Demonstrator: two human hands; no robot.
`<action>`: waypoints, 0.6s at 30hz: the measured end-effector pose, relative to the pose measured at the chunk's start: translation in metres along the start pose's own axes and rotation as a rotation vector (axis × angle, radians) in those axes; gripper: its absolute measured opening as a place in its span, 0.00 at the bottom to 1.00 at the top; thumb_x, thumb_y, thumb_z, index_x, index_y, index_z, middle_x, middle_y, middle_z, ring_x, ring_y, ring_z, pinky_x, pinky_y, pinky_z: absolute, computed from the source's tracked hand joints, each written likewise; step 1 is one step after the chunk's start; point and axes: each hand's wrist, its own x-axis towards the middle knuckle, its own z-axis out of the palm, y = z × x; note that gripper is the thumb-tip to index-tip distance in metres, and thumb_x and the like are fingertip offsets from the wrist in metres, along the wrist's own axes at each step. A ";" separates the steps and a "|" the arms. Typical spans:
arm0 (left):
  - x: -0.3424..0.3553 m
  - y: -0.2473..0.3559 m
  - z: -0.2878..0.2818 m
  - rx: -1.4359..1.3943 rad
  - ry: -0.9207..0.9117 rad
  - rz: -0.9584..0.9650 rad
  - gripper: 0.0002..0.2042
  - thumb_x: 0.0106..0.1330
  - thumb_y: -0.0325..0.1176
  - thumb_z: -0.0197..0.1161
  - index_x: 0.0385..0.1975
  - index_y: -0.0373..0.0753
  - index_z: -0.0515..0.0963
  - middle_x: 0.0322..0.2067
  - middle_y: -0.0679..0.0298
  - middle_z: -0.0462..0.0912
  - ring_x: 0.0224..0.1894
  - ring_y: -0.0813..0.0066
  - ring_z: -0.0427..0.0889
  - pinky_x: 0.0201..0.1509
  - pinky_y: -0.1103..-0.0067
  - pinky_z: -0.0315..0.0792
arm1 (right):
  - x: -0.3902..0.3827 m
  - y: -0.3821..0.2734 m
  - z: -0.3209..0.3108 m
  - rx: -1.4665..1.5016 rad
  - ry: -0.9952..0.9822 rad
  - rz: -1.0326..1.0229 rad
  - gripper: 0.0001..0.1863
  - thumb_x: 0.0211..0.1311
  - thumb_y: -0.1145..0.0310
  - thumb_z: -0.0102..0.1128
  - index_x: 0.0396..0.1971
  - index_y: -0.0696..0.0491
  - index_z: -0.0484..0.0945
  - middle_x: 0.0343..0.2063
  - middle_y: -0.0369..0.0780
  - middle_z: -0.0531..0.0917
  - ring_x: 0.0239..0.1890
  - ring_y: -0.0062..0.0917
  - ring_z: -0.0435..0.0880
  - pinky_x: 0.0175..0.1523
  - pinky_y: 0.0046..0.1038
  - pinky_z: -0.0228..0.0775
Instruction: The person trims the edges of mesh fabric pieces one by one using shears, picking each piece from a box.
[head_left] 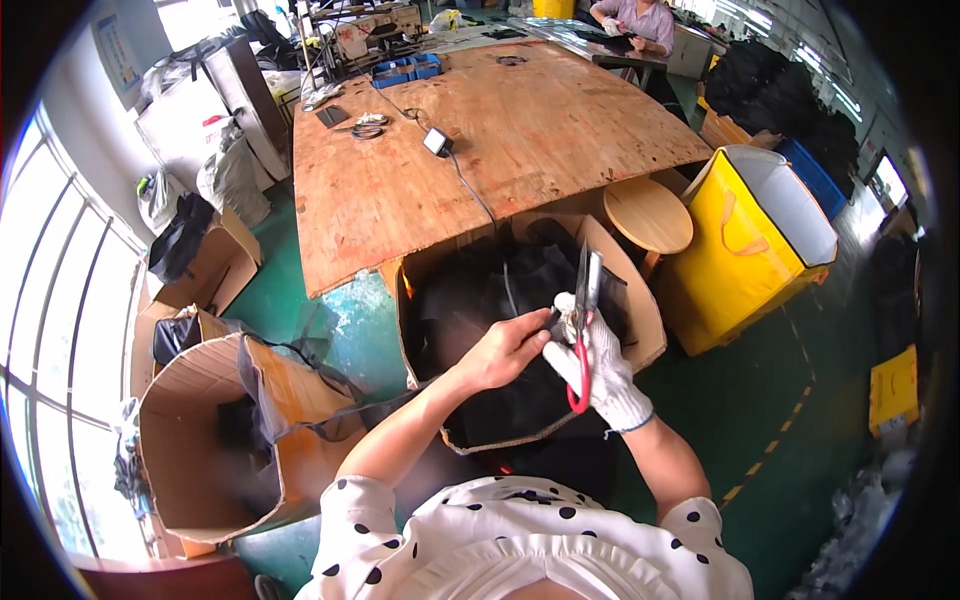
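My bare left hand point(503, 350) is closed, its fingertips pinching a small piece of black material point(553, 322) against my right hand. My right hand point(603, 373) wears a white knitted glove and is wrapped round a pair of scissors point(579, 380). Their red handle hangs below the palm, and the blades point up and away from me. Whether the blades are apart is hard to make out. Both hands are above an open cardboard box point(637, 312) filled with black fabric pieces point(460, 300). Black strap point(365, 405) trails from the left box toward my left forearm.
Beyond the box stands a wooden table point(560, 120) carrying a small corded device point(437, 142), a cable coil point(368, 128) and blue trays point(405, 70). A round stool point(648, 215) and yellow bag point(740, 230) are right; another cardboard box point(190, 430) is left. A person point(640, 25) works far off.
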 end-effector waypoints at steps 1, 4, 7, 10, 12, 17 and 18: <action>0.002 0.007 0.000 0.030 -0.030 -0.017 0.18 0.68 0.36 0.49 0.52 0.30 0.68 0.43 0.50 0.77 0.46 0.62 0.76 0.51 0.75 0.68 | 0.004 0.015 0.002 0.601 -0.032 0.219 0.18 0.55 0.65 0.60 0.45 0.51 0.69 0.33 0.37 0.75 0.33 0.23 0.76 0.37 0.24 0.70; -0.003 0.011 -0.014 0.080 -0.130 -0.069 0.16 0.67 0.37 0.51 0.48 0.32 0.71 0.39 0.49 0.78 0.41 0.56 0.78 0.46 0.72 0.70 | 0.025 0.033 -0.010 1.577 0.036 0.664 0.05 0.61 0.67 0.52 0.34 0.50 0.70 0.16 0.29 0.67 0.19 0.13 0.67 0.24 0.16 0.62; -0.023 0.000 -0.041 0.351 -0.250 -0.163 0.14 0.64 0.39 0.54 0.41 0.34 0.74 0.32 0.50 0.78 0.36 0.52 0.78 0.40 0.71 0.72 | 0.040 0.027 -0.044 1.847 -0.190 0.490 0.04 0.59 0.71 0.52 0.33 0.51 0.69 0.14 0.29 0.65 0.15 0.12 0.66 0.20 0.16 0.60; -0.037 0.000 -0.053 0.300 -0.214 -0.115 0.15 0.63 0.41 0.58 0.39 0.33 0.75 0.32 0.52 0.79 0.35 0.57 0.79 0.39 0.72 0.72 | 0.039 -0.018 -0.056 0.029 0.166 0.339 0.23 0.46 0.76 0.58 0.47 0.51 0.69 0.25 0.32 0.69 0.21 0.15 0.69 0.26 0.19 0.65; -0.035 0.003 -0.054 0.197 -0.295 -0.149 0.17 0.60 0.42 0.61 0.38 0.33 0.76 0.33 0.55 0.80 0.35 0.62 0.79 0.39 0.74 0.72 | 0.038 0.016 -0.063 0.167 0.140 0.358 0.24 0.46 0.78 0.58 0.47 0.51 0.69 0.26 0.32 0.69 0.23 0.15 0.69 0.29 0.18 0.66; -0.037 0.019 -0.067 0.418 -0.279 -0.104 0.15 0.55 0.40 0.65 0.35 0.35 0.76 0.28 0.61 0.79 0.35 0.66 0.79 0.42 0.73 0.69 | 0.033 0.005 -0.059 0.069 0.155 0.335 0.25 0.45 0.82 0.59 0.47 0.52 0.69 0.29 0.32 0.68 0.31 0.16 0.69 0.37 0.19 0.66; -0.038 0.030 -0.058 0.816 -0.148 -0.014 0.15 0.52 0.40 0.66 0.34 0.37 0.75 0.25 0.63 0.76 0.33 0.68 0.77 0.41 0.73 0.66 | 0.033 0.018 -0.061 0.167 0.171 0.339 0.22 0.47 0.79 0.59 0.46 0.53 0.70 0.28 0.32 0.69 0.29 0.15 0.69 0.34 0.19 0.66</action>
